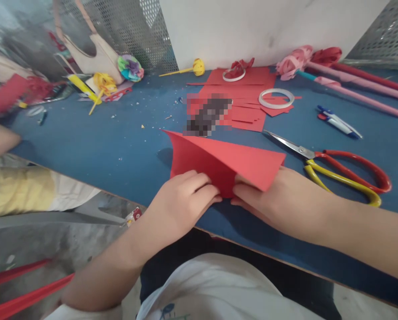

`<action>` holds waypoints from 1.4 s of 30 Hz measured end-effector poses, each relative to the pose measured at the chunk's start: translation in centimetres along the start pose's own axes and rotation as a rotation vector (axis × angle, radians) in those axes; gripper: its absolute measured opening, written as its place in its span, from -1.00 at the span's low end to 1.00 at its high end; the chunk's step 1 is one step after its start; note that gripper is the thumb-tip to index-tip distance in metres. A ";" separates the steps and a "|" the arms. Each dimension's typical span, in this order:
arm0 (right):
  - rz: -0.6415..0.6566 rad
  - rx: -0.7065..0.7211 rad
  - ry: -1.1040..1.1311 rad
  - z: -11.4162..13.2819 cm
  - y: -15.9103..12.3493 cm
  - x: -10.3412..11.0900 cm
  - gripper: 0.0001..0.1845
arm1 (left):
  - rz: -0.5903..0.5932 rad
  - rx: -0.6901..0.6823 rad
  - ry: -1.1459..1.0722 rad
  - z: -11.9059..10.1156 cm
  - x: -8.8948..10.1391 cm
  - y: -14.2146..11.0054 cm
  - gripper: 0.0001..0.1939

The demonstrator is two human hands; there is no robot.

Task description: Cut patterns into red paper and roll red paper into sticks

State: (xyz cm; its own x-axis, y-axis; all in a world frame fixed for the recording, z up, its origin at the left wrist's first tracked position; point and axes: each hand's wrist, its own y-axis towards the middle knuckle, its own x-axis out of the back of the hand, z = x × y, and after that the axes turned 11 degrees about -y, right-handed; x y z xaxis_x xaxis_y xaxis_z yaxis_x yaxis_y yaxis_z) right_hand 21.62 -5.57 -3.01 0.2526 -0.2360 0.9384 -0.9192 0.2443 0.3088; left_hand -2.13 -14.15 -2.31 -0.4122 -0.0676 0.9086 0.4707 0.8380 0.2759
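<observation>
A sheet of red paper (pixel 232 155) stands bent over near the table's front edge, its upper part curling toward me. My left hand (pixel 188 198) is closed on the lower left part of the sheet, fingers pressed together. My right hand (pixel 275 195) grips its lower right side, with some fingers hidden under the curled flap. The two hands' fingertips are a short gap apart. Just right of the paper lie scissors (pixel 307 153) with one red and one yellow handle, blades partly apart.
Behind the paper lie a blurred-out dark object (pixel 210 115), red sheets and strips (pixel 248 120), and a tape roll (pixel 276 98). Pens (pixel 339 122) and paper flowers (pixel 295 62) are on the right. A yellow flower (pixel 199 67) and a handbag (pixel 94 55) stand further back. Another person's arm (pixel 0 138) rests at left.
</observation>
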 end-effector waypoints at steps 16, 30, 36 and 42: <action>0.136 -0.190 0.053 -5.1 -1.0 -1.2 0.14 | 0.051 -0.089 0.003 1.1 1.1 0.1 -0.85; 0.029 -0.034 0.014 -3.3 -0.4 0.0 -0.60 | 0.271 0.059 -0.189 3.3 3.4 1.8 -0.76; 0.193 0.008 0.103 -3.0 -0.5 -0.1 -0.48 | 0.270 0.144 -0.267 2.9 3.1 0.0 -0.75; 0.181 -0.006 0.163 -3.2 -0.5 0.2 -0.43 | 0.143 0.069 -0.197 2.6 2.1 -0.5 -0.83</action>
State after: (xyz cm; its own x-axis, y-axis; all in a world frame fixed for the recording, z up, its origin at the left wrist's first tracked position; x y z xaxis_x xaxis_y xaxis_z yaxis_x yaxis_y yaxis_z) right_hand 23.07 -2.69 -2.48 0.1295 -0.0326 0.9910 -0.9522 0.2747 0.1334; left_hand -5.22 -13.28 -1.33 -0.4929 0.1555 0.8561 0.4838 0.8668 0.1211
